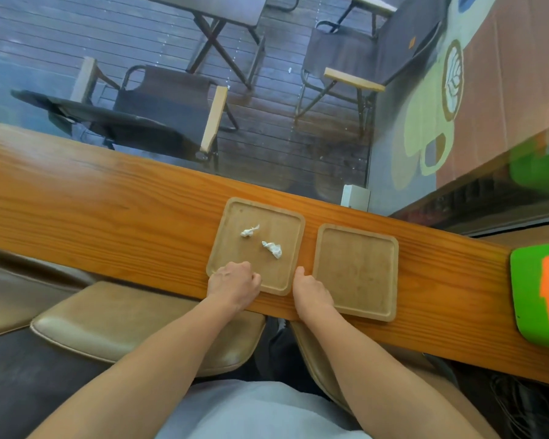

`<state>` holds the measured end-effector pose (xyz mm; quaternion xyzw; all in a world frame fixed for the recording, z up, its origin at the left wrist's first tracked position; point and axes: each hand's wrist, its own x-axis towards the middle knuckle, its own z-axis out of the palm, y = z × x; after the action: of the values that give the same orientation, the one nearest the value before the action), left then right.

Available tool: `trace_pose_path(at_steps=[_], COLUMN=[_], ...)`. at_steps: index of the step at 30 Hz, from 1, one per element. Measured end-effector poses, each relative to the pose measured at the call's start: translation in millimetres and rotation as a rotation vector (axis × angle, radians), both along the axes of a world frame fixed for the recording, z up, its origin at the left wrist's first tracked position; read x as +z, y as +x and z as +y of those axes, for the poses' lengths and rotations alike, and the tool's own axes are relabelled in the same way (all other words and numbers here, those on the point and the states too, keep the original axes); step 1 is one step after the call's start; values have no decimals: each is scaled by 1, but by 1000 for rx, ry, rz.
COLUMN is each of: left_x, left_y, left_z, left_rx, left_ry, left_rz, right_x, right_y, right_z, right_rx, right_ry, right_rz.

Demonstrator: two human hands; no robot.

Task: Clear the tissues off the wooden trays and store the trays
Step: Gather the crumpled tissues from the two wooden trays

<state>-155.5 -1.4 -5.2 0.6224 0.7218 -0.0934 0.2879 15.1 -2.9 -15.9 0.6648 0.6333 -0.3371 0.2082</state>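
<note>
If the left hand (233, 280), fingers curled on the near rim of the centre-frame tray (286, 217), tips it, both tissues (271, 248) could slide onto the counter (108, 217); right hand (309, 291) rests loosely closed between trays.

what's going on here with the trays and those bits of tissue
A person stands at a long wooden counter with two wooden trays side by side. The left tray holds two crumpled tissues; the right tray is bare. The left hand rests on the left tray's near corner, and the right hand sits between the trays at its near right edge. Neither tissue is touched yet.
</note>
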Motion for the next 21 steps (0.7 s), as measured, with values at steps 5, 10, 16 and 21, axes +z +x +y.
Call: trace_pose_path(at_steps=[5,10,16,21], left_x=[1,4,10,9], left_y=[-32,-57,-54,-41], left_z=[20,47,71,76], left_rx=[-53,-119,-159,-191], left_ry=[-9,-21,8,32], left_rz=[27,58,19,-15], right_x=[7,18,23,26], right_y=[-8,-11,-14,-21], right_z=[12,26,42,53], right_rx=[-88,-259,-531,-554], right_ry=[-21,5,144,150], right_rz=[-52,-53,81,178])
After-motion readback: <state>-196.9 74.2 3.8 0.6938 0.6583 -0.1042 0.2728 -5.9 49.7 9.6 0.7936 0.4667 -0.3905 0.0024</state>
